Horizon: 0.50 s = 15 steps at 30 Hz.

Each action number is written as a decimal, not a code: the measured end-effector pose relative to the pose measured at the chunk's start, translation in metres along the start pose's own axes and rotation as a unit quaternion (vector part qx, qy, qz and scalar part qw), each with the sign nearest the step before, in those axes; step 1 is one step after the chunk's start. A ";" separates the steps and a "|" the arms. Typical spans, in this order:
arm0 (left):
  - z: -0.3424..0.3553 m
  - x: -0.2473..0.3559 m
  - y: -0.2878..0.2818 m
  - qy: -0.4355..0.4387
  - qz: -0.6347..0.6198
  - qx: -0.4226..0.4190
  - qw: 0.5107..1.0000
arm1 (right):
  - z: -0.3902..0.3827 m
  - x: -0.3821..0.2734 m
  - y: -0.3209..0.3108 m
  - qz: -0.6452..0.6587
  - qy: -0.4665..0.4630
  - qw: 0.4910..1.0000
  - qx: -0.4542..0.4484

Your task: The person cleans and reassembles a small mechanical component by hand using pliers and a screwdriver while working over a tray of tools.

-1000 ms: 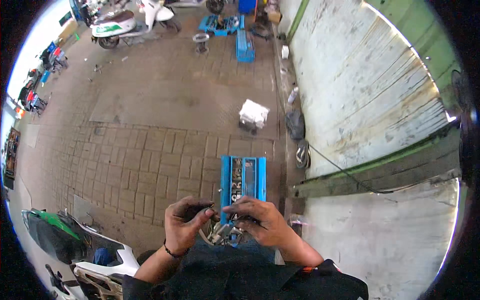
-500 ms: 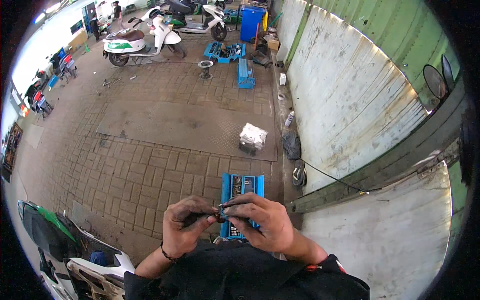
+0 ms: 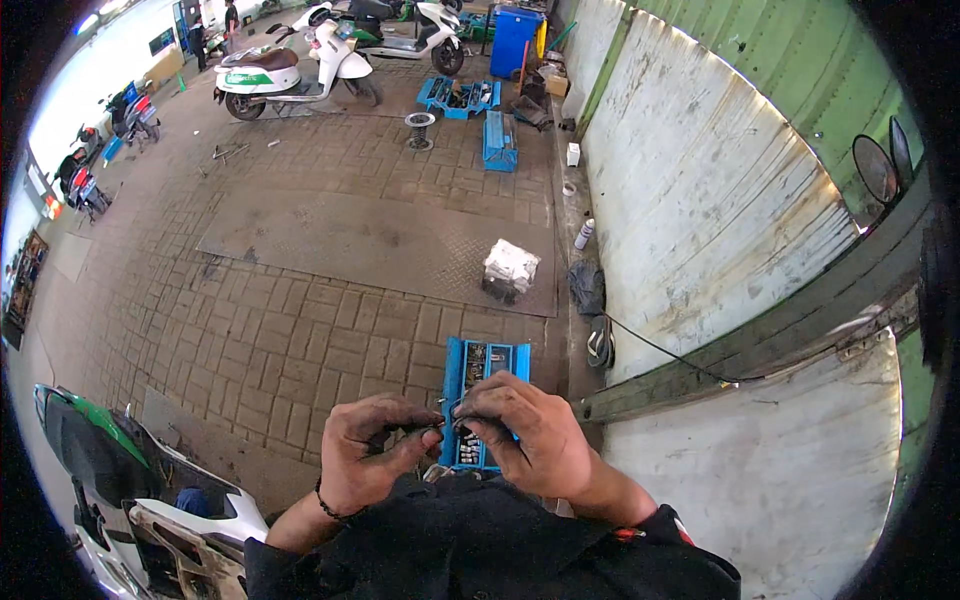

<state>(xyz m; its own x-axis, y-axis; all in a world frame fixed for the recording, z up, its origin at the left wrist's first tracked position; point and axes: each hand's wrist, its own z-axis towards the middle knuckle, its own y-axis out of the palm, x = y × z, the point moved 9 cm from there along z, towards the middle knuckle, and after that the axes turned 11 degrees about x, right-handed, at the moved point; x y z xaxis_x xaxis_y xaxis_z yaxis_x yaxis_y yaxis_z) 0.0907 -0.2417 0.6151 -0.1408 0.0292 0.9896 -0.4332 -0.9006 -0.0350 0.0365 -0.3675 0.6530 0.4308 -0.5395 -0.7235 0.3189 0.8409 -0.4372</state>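
Note:
My left hand [image 3: 375,450], with a dark beaded bracelet at the wrist, pinches a small dark item I cannot make out. My right hand [image 3: 525,440] is curled with thumb and fingers pinched at the same spot, almost touching the left fingertips. Both hands have blackened fingers. Just beneath them on the paving lies an open blue metal toolbox [image 3: 453,365] holding sockets and small metal parts, partly hidden by my hands.
A scooter [image 3: 100,450] stands close at left. A white bundle [image 3: 512,265] sits on a steel plate [image 3: 370,240] ahead. Farther off are blue toolboxes [image 3: 498,145], scooters [image 3: 290,82], a blue bin [image 3: 512,42] and people [image 3: 197,40]. A panelled wall [image 3: 700,200] runs along the right.
The view has tipped up since a second ago, showing more of the far workshop. Both hands stay pinched together; the right fingers have curled slightly more and moved a little.

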 end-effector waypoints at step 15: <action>-0.001 -0.008 -0.001 0.012 0.032 0.005 0.999 | 0.004 0.002 0.003 0.036 -0.026 0.999 -0.032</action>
<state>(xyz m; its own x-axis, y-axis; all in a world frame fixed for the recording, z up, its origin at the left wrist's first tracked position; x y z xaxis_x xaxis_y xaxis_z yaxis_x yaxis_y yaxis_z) 0.0912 -0.2400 0.6067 -0.1890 -0.0188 0.9818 -0.4143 -0.9050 -0.0971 0.0417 -0.3660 0.6529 0.4949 -0.4784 -0.7254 0.2326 0.8773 -0.4198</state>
